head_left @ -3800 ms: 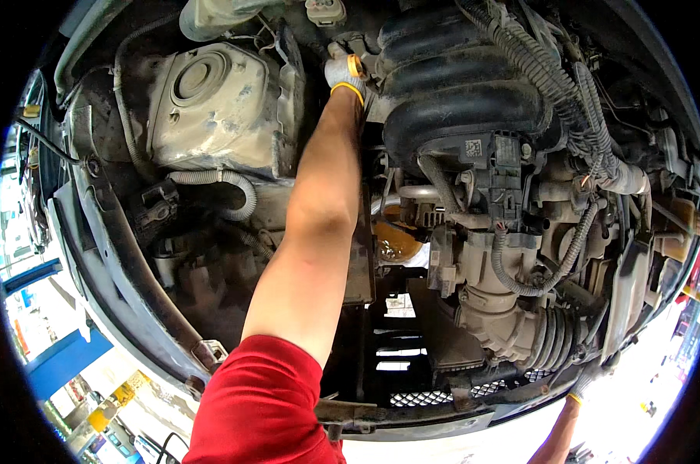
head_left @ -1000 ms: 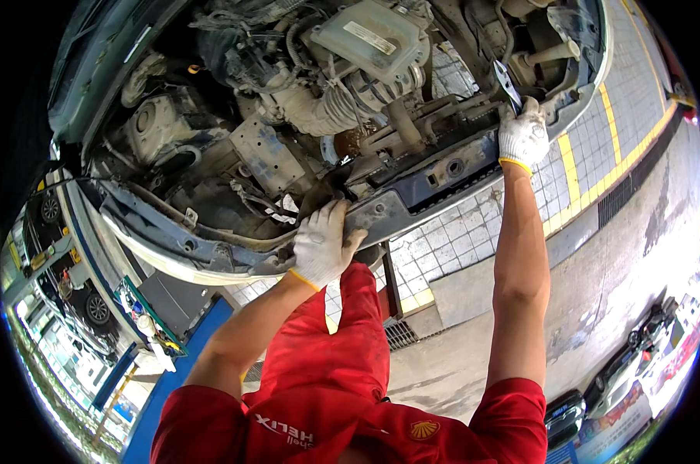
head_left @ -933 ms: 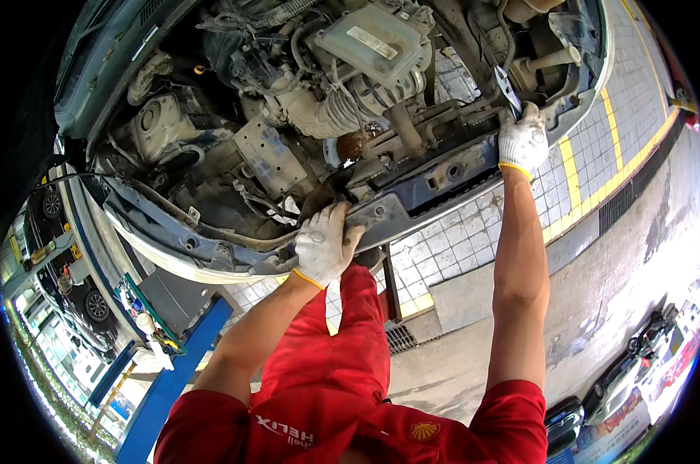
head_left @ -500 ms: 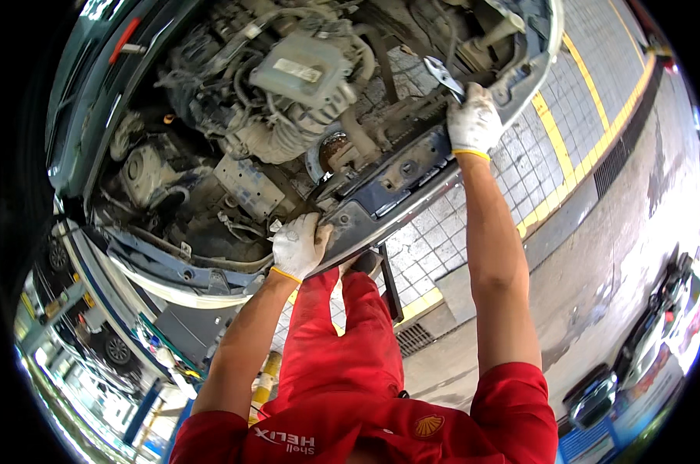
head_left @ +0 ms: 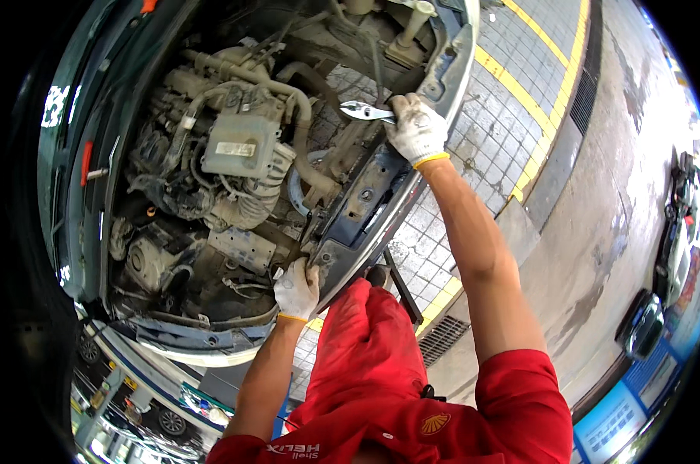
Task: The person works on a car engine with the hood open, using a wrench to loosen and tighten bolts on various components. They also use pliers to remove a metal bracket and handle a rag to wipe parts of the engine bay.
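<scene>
A slip-joint pliers (head_left: pixel 365 111) with silvery jaws is in my right hand (head_left: pixel 417 127), which wears a white glove with a yellow cuff. Its jaws point left over the open engine bay, and the handles are mostly hidden in my fist. That hand is at the far right part of the car's front panel (head_left: pixel 348 220), by the radiator's top edge. My left hand (head_left: pixel 297 290), gloved the same way, curls over the near part of this panel. Behind it lies the dusty engine with a grey-brown box-shaped cover (head_left: pixel 240 145) and a ribbed intake hose (head_left: pixel 259 197).
A red-handled tool (head_left: pixel 86 164) lies by the windshield at the left. The white front edge (head_left: pixel 203 358) of the car curves below the bay. Right of the car are a tiled floor (head_left: pixel 485 127) with yellow lines and a drain grate (head_left: pixel 445 339). Other vehicles stand farther off.
My view has turned, so the car appears rotated counterclockwise and shifted left. The pliers now point more sideways to the left. Both hands remain at the front panel.
</scene>
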Available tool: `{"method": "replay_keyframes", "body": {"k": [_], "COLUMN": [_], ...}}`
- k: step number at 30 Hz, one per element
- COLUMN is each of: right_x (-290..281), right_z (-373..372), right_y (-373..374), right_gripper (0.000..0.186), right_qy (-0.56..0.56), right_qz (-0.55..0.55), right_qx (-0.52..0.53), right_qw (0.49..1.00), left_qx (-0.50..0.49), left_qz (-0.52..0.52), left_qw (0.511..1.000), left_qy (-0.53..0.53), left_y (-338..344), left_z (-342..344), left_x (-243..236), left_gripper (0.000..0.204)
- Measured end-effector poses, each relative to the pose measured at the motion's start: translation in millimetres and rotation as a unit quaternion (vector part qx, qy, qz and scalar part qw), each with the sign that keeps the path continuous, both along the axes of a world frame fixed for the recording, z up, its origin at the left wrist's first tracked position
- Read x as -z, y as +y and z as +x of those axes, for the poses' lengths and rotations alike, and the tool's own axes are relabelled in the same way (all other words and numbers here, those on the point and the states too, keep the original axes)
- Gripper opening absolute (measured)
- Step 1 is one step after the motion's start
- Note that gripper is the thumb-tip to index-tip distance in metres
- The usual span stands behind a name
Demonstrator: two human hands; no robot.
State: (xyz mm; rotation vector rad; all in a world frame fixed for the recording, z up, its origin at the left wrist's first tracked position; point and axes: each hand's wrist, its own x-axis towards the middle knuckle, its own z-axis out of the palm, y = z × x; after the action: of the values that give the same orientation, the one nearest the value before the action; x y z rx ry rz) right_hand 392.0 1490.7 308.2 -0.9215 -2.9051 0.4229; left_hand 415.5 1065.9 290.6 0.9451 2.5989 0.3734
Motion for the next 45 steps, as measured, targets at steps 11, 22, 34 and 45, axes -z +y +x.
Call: {"method": "replay_keyframes", "body": {"k": [11,22,34,45], "right_x": [12,24,10,7], "right_z": [-1,-6,-8,0], "right_y": [-2,-1,0,-3], "right_gripper": [0.040,0.034,0.028,0.033], "right_qy": [-0.017,0.063,0.043,0.086], "right_qz": [0.027,0.036,-0.002,0.010], "right_qx": [0.012,-0.010,0.017,0.009], "right_qw": [0.999,0.997,0.999,0.996], "left_qx": [0.004,-0.018,-0.006,-0.011], "left_qz": [0.016,0.006,-0.009,0.040], "left_qw": [1.000,0.999,1.000,0.999], "left_qy": [0.018,-0.025,-0.009,-0.004], "left_y": [-3,-2,3,-2], "left_z": [3,-2,-4,5], "left_x": [14,1,-2,0], "left_gripper": [0.029,0.034,0.033,0.031]}}
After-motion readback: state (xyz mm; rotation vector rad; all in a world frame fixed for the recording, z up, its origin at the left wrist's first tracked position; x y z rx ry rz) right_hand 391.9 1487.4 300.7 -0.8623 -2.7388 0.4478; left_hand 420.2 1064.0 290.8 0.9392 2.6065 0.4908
